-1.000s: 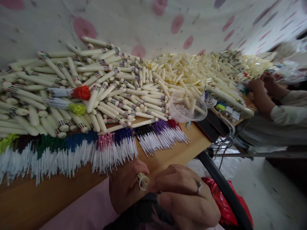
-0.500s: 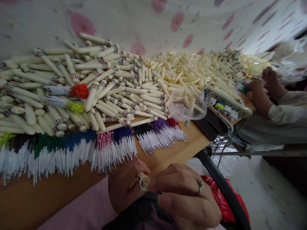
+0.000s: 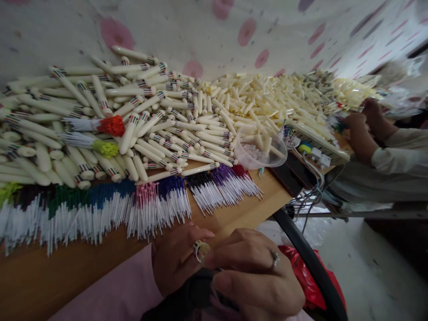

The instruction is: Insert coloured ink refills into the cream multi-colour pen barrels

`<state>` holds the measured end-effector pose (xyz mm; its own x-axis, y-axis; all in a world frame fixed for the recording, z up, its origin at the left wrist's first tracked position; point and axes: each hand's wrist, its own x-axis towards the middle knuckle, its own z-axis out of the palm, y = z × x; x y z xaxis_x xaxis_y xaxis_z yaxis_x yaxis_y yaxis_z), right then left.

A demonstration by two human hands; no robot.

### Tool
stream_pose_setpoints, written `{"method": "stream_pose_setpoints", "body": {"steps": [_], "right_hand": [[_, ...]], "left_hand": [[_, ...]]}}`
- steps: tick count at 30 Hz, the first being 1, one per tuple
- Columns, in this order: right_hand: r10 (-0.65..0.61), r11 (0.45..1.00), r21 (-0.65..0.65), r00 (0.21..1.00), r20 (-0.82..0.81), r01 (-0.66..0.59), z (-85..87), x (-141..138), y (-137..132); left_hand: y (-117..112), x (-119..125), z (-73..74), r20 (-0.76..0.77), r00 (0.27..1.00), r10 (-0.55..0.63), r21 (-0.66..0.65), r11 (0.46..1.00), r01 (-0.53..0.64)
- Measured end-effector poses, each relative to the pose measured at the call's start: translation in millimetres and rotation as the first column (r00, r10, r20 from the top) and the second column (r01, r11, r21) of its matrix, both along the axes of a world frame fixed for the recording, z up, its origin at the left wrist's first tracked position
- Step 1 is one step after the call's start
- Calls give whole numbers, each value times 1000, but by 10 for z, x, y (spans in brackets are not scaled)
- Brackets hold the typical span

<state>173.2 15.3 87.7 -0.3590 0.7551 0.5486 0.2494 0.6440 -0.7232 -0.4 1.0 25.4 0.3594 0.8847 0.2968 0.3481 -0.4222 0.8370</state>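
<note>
My left hand (image 3: 175,263) and my right hand (image 3: 257,276) are pressed together at the near table edge, low in the head view. Both are curled, with a small cream plastic ring piece (image 3: 201,249) pinched between them. A dark object (image 3: 197,292) sits under my right thumb; what it is I cannot make out. Just beyond my hands lie rows of white pen refills with coloured tips (image 3: 157,205). Behind them is a heap of cream pen barrels with striped ends (image 3: 140,116).
A clear plastic bowl (image 3: 264,151) of small parts stands at the table's right end, beside cables and a power strip (image 3: 316,156). Another person's hands (image 3: 359,129) work at the far right. A red bag (image 3: 307,276) lies below the wooden table edge (image 3: 234,218).
My hands stay together at the table edge with only slight finger shifts. The other person's hands at the far right have moved a little.
</note>
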Motion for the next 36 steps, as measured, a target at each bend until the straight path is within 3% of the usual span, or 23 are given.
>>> {"method": "stream_pose_setpoints", "body": {"steps": [3,10,16,27,36], "right_hand": [[83,993,94,993,-86,-75,76,-58,81],[-45,990,-134,998,-40,39,29,9,143],[35,964,-261,997,-65,-50,-15,72,204],[-69,826,-563,990,-120,-11,-84,152,138],[-34,846,-533,995,-96,-23,-90,210,162]], "left_hand": [[-32,-24,-15,-59,997,41,-57,997,-44],[-30,-25,-19,-50,997,63,-200,977,-72],[-21,8,-41,-45,994,97,-161,982,-103],[18,20,-21,-85,993,80,-78,993,-87],[29,23,-66,-87,995,53,-87,994,-61]]}}
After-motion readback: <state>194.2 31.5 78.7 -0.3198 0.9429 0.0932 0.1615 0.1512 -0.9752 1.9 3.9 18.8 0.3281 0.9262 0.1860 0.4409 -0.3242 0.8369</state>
